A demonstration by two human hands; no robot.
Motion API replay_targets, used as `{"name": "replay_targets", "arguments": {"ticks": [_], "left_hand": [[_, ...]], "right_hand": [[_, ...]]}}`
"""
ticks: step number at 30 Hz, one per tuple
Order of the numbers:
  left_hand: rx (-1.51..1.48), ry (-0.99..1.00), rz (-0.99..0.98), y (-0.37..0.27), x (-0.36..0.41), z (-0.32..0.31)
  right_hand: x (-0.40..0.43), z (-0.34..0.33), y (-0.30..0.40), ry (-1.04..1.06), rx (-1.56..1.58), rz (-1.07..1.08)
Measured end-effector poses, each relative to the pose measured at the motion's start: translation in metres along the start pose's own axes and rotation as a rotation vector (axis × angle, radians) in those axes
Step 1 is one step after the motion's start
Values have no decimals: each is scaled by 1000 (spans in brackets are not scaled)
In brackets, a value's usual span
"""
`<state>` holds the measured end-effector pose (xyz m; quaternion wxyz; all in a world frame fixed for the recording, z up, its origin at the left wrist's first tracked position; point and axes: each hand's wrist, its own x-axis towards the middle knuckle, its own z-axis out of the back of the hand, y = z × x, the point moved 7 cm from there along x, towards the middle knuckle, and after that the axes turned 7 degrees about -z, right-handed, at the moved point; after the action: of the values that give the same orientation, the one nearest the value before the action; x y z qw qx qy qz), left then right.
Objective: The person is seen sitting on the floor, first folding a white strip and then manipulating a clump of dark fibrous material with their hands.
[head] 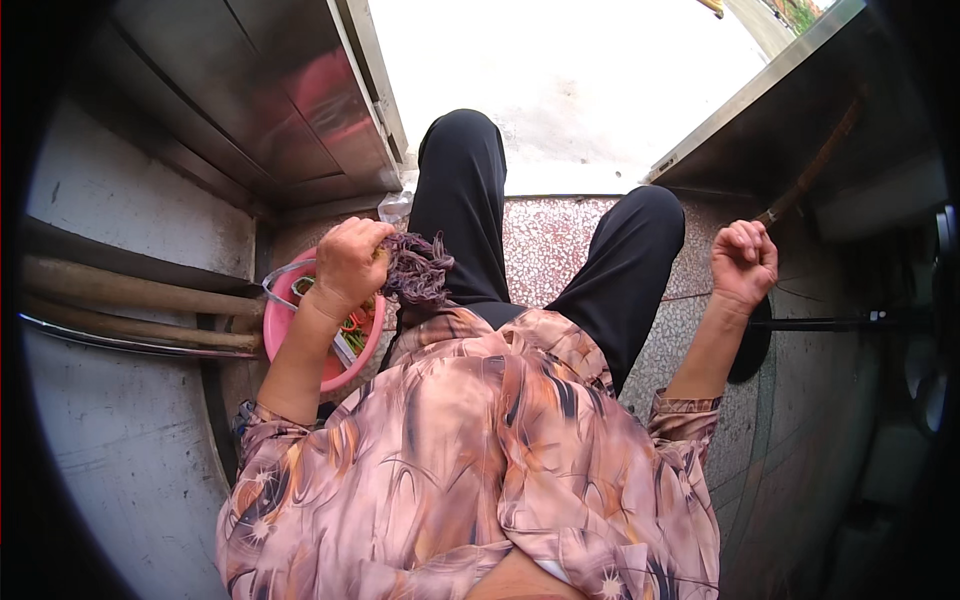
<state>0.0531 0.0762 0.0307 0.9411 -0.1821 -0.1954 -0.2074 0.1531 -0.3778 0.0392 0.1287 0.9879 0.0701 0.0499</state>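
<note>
My left hand (pixel 351 259) is closed around a bunch of purplish-brown yarn (pixel 417 268), which hangs beside my left thigh. Below that forearm stands a pink plastic basin (pixel 279 330) with green and orange-red items and a whitish strip inside; the forearm hides part of it. Raised out to the side, my right hand (pixel 744 264) has its fingers curled. Whether it pinches something thin, such as a strand, cannot be made out.
Metal door panels flank a bright doorway, left (pixel 300 97) and right (pixel 795 105). Wooden poles (pixel 150 289) lie at the left wall. A brown stick (pixel 810 176) leans behind my right hand, near a black stand (pixel 810 324). The floor (pixel 551 232) is speckled terrazzo.
</note>
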Motion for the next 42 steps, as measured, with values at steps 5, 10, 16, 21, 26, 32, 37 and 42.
{"name": "replay_targets", "arguments": {"ticks": [5,10,16,21,26,32,37,42], "left_hand": [[-180,-73,207,28,-31,16],[-768,-23,489,8,-17,-10],[-969,44,415,-24,-3,-11],[-1123,111,455,-39,-3,-9],[-1244,144,518,-45,-3,-13],[-1029,129,400,-54,7,-15],[-707,-4,204,-61,16,-2],[-500,28,120,-71,21,3]], "right_hand": [[-11,15,11,19,-79,-11],[-7,-16,-96,-51,-479,-297],[-26,-52,-213,217,-1003,-524],[-34,-63,-255,342,-1131,-598],[-36,-72,-262,386,-1197,-561],[-41,-84,-255,381,-1432,-344],[-53,-102,-256,543,-1443,-134],[-54,-103,-259,533,-1497,-148]]}}
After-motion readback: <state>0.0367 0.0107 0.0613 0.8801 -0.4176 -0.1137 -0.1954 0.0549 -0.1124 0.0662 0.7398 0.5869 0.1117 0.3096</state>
